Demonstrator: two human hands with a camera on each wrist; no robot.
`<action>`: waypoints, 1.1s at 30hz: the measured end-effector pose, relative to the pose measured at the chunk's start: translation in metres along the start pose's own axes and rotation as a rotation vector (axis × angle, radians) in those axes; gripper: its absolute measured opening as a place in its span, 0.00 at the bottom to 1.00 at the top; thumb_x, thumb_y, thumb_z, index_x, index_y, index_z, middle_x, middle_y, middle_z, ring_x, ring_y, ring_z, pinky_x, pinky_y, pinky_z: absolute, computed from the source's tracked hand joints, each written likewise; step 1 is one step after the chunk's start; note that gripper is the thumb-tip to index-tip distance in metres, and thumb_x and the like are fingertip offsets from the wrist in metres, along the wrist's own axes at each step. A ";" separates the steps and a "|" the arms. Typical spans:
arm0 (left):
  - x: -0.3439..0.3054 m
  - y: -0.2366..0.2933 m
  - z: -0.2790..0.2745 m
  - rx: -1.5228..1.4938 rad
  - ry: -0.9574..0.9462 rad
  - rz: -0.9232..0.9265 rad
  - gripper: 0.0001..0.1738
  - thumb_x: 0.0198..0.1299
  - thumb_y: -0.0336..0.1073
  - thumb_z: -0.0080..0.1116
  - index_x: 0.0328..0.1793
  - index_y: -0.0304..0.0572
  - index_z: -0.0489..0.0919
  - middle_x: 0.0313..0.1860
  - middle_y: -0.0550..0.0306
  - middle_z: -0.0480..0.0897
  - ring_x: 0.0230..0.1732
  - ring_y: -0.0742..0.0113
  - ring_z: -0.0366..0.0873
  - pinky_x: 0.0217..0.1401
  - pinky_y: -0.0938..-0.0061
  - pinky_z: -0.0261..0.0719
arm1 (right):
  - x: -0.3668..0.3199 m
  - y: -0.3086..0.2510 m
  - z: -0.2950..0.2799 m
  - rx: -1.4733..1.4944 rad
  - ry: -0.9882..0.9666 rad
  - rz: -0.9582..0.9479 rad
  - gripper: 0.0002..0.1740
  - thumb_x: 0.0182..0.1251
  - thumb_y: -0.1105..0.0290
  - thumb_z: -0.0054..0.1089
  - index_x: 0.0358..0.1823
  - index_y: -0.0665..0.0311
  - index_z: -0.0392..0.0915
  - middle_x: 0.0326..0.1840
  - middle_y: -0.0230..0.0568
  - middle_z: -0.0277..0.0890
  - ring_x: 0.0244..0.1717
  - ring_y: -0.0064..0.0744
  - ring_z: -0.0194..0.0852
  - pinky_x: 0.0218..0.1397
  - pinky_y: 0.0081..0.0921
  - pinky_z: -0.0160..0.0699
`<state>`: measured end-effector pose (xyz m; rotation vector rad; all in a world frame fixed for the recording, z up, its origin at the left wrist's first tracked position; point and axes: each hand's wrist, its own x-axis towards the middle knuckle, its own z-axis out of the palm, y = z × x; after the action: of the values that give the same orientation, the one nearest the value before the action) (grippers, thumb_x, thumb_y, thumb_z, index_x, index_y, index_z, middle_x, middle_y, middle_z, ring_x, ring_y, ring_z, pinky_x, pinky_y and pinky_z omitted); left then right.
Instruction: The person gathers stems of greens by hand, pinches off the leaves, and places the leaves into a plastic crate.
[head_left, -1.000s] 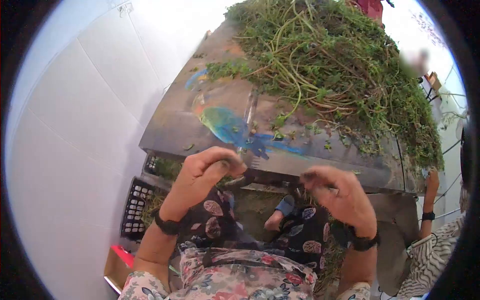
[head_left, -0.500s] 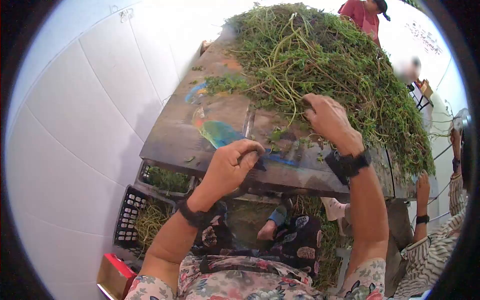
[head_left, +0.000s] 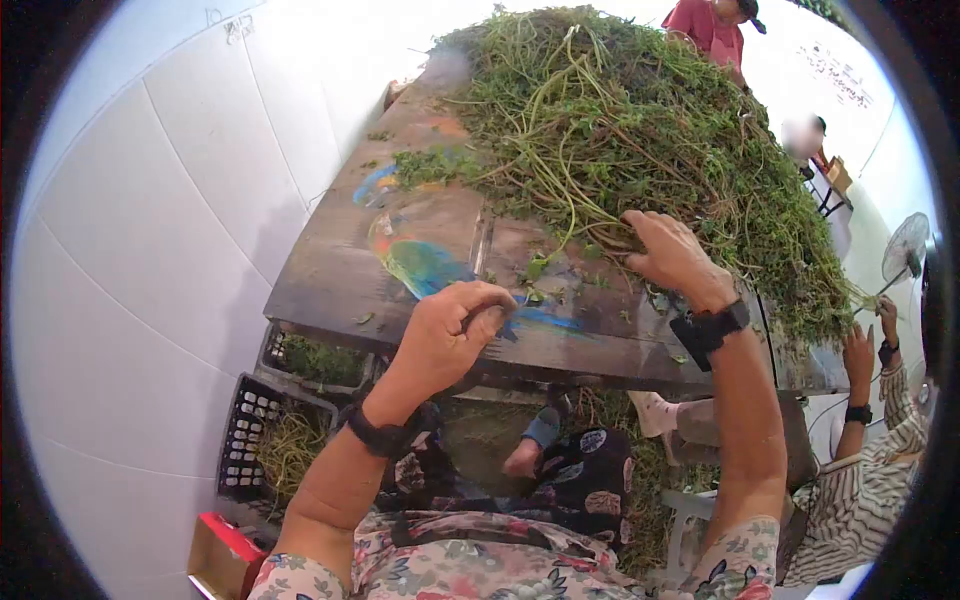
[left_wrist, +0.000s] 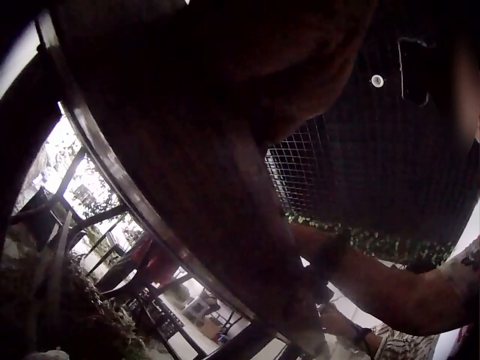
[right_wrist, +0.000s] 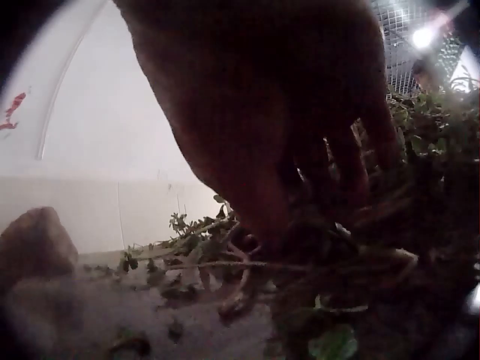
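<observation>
My left hand (head_left: 450, 335) sat low and near, fingers curled into a fist with the thumb against the forefinger. My left forearm (head_left: 335, 485) angled toward one o'clock. My right hand (head_left: 672, 256) reached farther out, at about two o'clock from the left, palm down, its fingers (right_wrist: 341, 161) bent downward and their tips hidden. My right forearm (head_left: 748, 420) ran toward eleven o'clock.

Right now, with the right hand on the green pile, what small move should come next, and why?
Probably close the right hand on a few stems and pull them toward the left hand: its fingers lie open on the near edge of the pile, gripping nothing yet.
</observation>
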<state>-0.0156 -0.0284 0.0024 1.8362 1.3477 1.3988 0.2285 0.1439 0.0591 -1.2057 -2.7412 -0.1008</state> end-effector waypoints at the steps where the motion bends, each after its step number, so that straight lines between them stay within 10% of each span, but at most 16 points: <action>1: 0.000 -0.001 0.001 0.015 0.012 0.021 0.08 0.59 0.32 0.52 0.41 0.36 0.78 0.38 0.55 0.79 0.40 0.68 0.75 0.46 0.76 0.71 | 0.002 -0.001 0.002 -0.006 0.031 0.011 0.21 0.52 0.67 0.57 0.49 0.66 0.71 0.49 0.54 0.72 0.55 0.51 0.65 0.58 0.40 0.64; 7: -0.001 0.000 0.000 0.026 0.004 -0.003 0.08 0.58 0.30 0.52 0.41 0.36 0.78 0.37 0.55 0.79 0.40 0.66 0.75 0.46 0.75 0.71 | 0.019 -0.001 -0.023 0.206 0.409 0.108 0.14 0.54 0.68 0.50 0.39 0.68 0.77 0.36 0.54 0.76 0.41 0.55 0.74 0.45 0.40 0.72; 14: -0.001 -0.003 0.002 0.032 0.007 0.020 0.09 0.58 0.33 0.52 0.40 0.35 0.77 0.36 0.54 0.79 0.40 0.65 0.75 0.47 0.76 0.71 | 0.010 -0.017 -0.040 0.573 0.215 -0.049 0.21 0.54 0.68 0.50 0.50 0.68 0.72 0.40 0.55 0.77 0.43 0.44 0.77 0.48 0.32 0.72; 19: -0.003 -0.002 0.001 0.058 0.010 0.010 0.10 0.59 0.35 0.51 0.40 0.35 0.77 0.37 0.54 0.79 0.40 0.66 0.75 0.47 0.75 0.71 | 0.001 0.004 -0.051 0.366 0.204 0.271 0.22 0.52 0.73 0.49 0.51 0.67 0.72 0.42 0.49 0.78 0.46 0.47 0.75 0.52 0.32 0.71; 26: -0.002 -0.002 0.003 0.070 0.017 0.005 0.09 0.59 0.32 0.51 0.40 0.35 0.78 0.36 0.55 0.79 0.40 0.67 0.75 0.47 0.75 0.71 | -0.032 0.036 0.008 -0.028 0.205 0.076 0.20 0.49 0.77 0.50 0.48 0.64 0.73 0.61 0.51 0.62 0.61 0.51 0.61 0.61 0.38 0.63; 33: -0.001 -0.001 0.003 0.093 0.008 0.008 0.09 0.58 0.31 0.50 0.40 0.34 0.78 0.36 0.54 0.80 0.40 0.67 0.75 0.46 0.75 0.71 | -0.007 0.045 -0.022 -0.041 0.375 0.330 0.15 0.58 0.69 0.49 0.46 0.65 0.71 0.42 0.56 0.74 0.47 0.56 0.71 0.49 0.45 0.69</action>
<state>-0.0132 -0.0287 0.0002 1.8985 1.4332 1.3704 0.2689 0.1669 0.0802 -1.4614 -2.2043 -0.3112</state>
